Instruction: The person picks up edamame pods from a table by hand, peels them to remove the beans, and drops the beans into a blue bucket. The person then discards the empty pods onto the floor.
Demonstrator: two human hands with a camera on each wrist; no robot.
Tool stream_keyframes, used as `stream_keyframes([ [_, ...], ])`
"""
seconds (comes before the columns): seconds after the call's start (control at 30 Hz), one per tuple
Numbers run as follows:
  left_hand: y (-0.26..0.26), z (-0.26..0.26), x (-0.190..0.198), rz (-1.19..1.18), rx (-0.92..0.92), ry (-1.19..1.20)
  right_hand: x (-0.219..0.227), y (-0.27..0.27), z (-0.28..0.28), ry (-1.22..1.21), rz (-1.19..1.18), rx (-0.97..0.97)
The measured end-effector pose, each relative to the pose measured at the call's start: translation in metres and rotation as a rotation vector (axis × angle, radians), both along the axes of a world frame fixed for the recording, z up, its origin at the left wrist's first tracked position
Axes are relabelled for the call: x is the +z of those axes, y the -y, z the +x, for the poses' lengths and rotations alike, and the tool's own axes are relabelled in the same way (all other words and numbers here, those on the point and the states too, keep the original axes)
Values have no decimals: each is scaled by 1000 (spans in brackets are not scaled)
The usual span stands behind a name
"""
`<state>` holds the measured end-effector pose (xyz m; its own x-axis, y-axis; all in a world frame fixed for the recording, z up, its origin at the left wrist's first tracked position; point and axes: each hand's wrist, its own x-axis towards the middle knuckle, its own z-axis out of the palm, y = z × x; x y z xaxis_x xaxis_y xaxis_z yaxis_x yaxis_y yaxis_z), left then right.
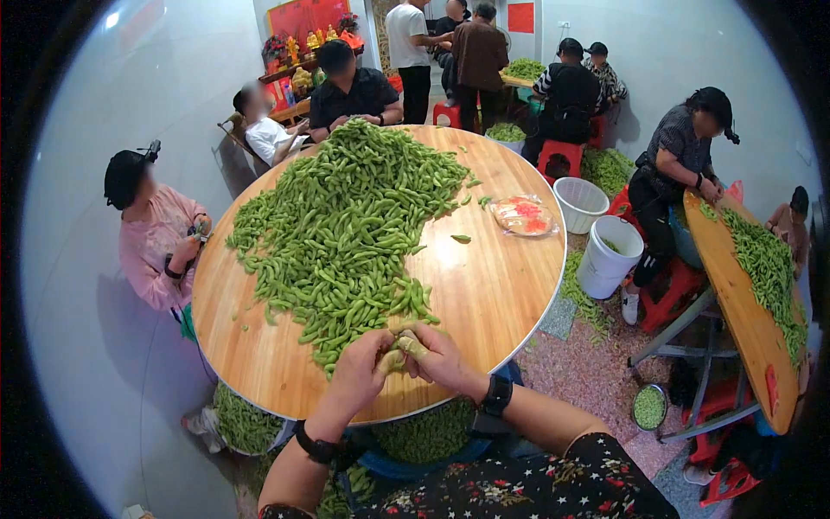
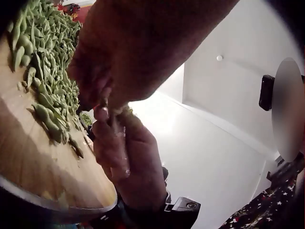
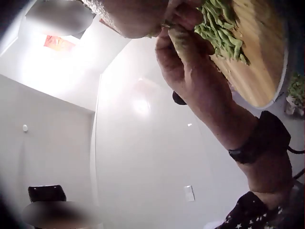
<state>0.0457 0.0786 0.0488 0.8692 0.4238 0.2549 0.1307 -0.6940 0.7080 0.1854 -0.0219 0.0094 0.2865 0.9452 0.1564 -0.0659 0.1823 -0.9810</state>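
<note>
- Our left hand [image 1: 359,368] and right hand [image 1: 441,355] met above the near edge of the round wooden worktop [image 1: 493,294], fingers curled and thumbs bent inward, both pinching what seemed to be a green soybean pod [image 3: 167,24], mostly hidden by the fingers.
- The heaped soybean pods [image 1: 346,225] lay just beyond our hands, with a stray pod [image 1: 461,239] to the right of them and a plastic bag [image 1: 523,214] near the far right rim.
- We judged each pod light and fairly soft, firmer over the beans; its skin might have slipped or bruised under a hard squeeze, so the ends or the seam looked the surest hold.
- Only the head view gave us the whole heap and the white bucket [image 1: 609,259].
- The right wrist view showed our left thumb [image 3: 181,43] closely; the left wrist view showed the camera [image 2: 185,205] on our right wrist.
</note>
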Motion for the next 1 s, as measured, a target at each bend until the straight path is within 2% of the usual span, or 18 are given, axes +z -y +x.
stream_keyframes([
  [0.07, -2, 1, -6, 250, 38, 133, 8, 2, -1, 31, 2, -2],
  [0.1, 0, 1, -5, 247, 40, 129, 12, 4, -1, 64, 6, -6],
  [0.13, 4, 1, -5, 213, 62, 188, 17, 8, -2, 60, 2, -4],
  [0.2, 12, 2, -3, 170, 94, 239, 25, 19, -1, -183, -41, 51],
  [0.23, 15, 1, -2, 78, 84, 273, 20, 20, -1, -207, -59, 96],
  [0.27, 18, -1, -2, -19, 81, 301, 18, 24, -5, -229, -79, 109],
  [0.33, 21, -2, -7, 9, 73, 266, 21, 32, -10, -225, -93, 97],
  [0.37, 23, -2, -8, -71, 61, 267, 22, 34, -10, -294, -108, 120],
  [0.43, 26, -4, -6, -280, 42, 243, 27, 40, -8, -268, -120, 147],
  [0.53, 31, -6, -5, -386, 52, 232, 25, 42, -9, -230, -111, 162],
  [0.77, 32, -6, -6, -344, 61, 217, 28, 41, -12, -275, -99, 156],
  [0.83, 34, -6, -2, -91, 19, 300, 30, 42, -13, -274, -98, 153],
  [0.87, 34, -8, -1, -88, 14, 303, 31, 44, -13, -291, -122, 171],
  [0.93, 36, -17, 0, 284, 15, 204, 31, 48, -11, -288, -135, 173],
  [1.0, 46, -21, 4, 353, -14, 217, 24, 55, -11, -203, -155, 244],
])
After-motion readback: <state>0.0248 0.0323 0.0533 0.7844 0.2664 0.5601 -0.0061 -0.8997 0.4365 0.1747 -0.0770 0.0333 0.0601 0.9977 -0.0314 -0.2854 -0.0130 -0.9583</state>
